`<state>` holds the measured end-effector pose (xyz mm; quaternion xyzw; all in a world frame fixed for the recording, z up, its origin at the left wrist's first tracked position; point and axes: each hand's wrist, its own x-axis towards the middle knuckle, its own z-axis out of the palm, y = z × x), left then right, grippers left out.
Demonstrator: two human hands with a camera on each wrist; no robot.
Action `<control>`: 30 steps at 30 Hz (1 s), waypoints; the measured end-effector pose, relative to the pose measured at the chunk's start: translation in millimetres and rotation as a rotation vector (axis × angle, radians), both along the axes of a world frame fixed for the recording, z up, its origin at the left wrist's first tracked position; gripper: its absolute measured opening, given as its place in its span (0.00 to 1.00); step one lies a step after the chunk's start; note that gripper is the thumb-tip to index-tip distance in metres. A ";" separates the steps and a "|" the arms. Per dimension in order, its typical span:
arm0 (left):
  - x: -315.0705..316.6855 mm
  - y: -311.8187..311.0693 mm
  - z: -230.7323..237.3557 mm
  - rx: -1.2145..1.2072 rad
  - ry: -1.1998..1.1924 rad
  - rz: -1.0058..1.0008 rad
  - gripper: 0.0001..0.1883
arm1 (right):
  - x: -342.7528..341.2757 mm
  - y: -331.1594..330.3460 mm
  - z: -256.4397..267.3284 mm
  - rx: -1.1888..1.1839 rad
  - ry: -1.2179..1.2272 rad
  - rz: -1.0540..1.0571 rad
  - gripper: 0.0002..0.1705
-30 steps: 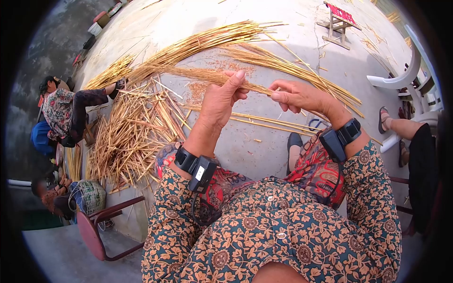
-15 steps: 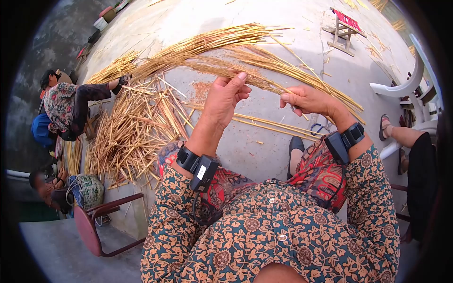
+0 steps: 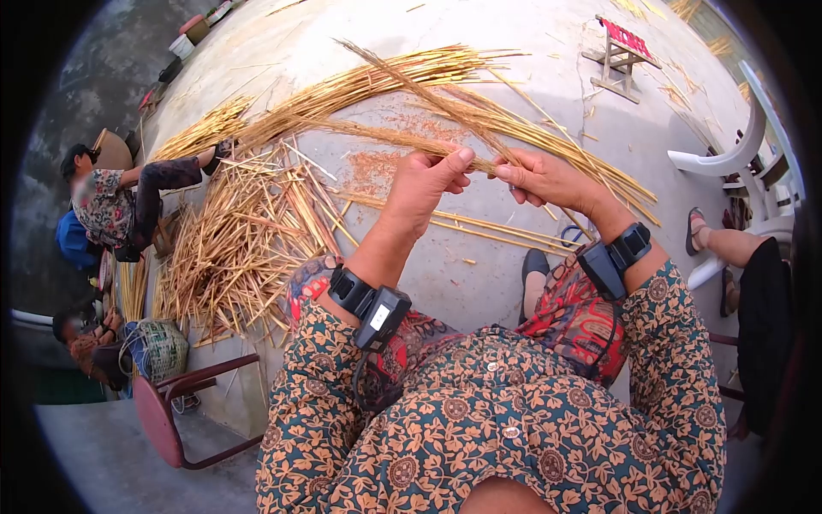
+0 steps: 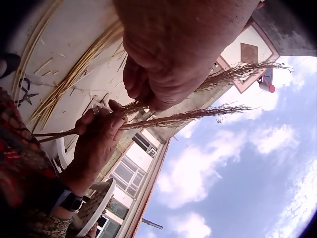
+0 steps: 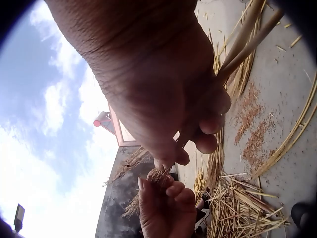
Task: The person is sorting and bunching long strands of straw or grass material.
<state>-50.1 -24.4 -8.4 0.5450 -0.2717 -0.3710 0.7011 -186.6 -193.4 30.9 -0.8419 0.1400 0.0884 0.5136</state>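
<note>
My left hand (image 3: pixel 419 193) pinches a tuft of dry broomcorn (image 3: pixel 377 133), thumb on top, its feathery heads reaching left. Close beside it, my right hand (image 3: pixel 552 180) grips a second broomcorn tuft (image 3: pixel 411 86) that slants up and away, crossing over the stalks on the ground. In the left wrist view two brushy heads (image 4: pixel 193 116) run separately past the hands. Thin bare stalks (image 5: pixel 252 42) come out behind my right hand in the right wrist view. My fingertips hide where the two tufts meet.
A heap of cut stalks (image 3: pixel 231 248) lies at left, with long stalk bundles (image 3: pixel 368 81) beyond. Reddish seeds (image 3: pixel 377 171) are scattered on the concrete. Scissors (image 3: pixel 572 234) lie near my foot. A red stool (image 3: pixel 163 428), white chair (image 3: pixel 728 150) and seated people (image 3: pixel 111 201) surround me.
The held broomcorn, earlier one bunch reaching left, is now parted into two; the right hand's tuft has swung upward. My hands have come closer together.
</note>
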 end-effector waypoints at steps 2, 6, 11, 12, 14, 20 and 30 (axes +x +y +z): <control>-3.1 -1.9 1.1 0.005 -0.036 -0.014 0.14 | 3.4 2.7 -0.2 -0.001 -0.031 0.002 0.27; -8.9 -4.6 6.3 0.021 -0.123 -0.052 0.16 | 12.6 3.1 -7.4 -0.004 -0.089 0.021 0.27; -8.2 -6.3 6.3 0.006 -0.138 -0.027 0.18 | 18.5 5.8 -3.4 0.057 -0.110 0.008 0.26; -7.8 -5.0 11.2 0.003 -0.126 0.050 0.18 | 19.7 5.4 -1.6 0.032 -0.135 0.006 0.26; -4.6 -1.1 18.2 0.001 -0.102 0.202 0.17 | 22.4 3.9 -1.1 -0.013 -0.186 0.003 0.26; 12.1 12.2 13.6 -0.079 -0.274 0.450 0.11 | 17.5 -2.9 0.0 -0.222 -0.256 -0.053 0.25; 14.3 7.7 22.5 -0.040 -0.440 0.479 0.09 | 18.5 -1.7 -6.8 -0.382 -0.415 -0.091 0.22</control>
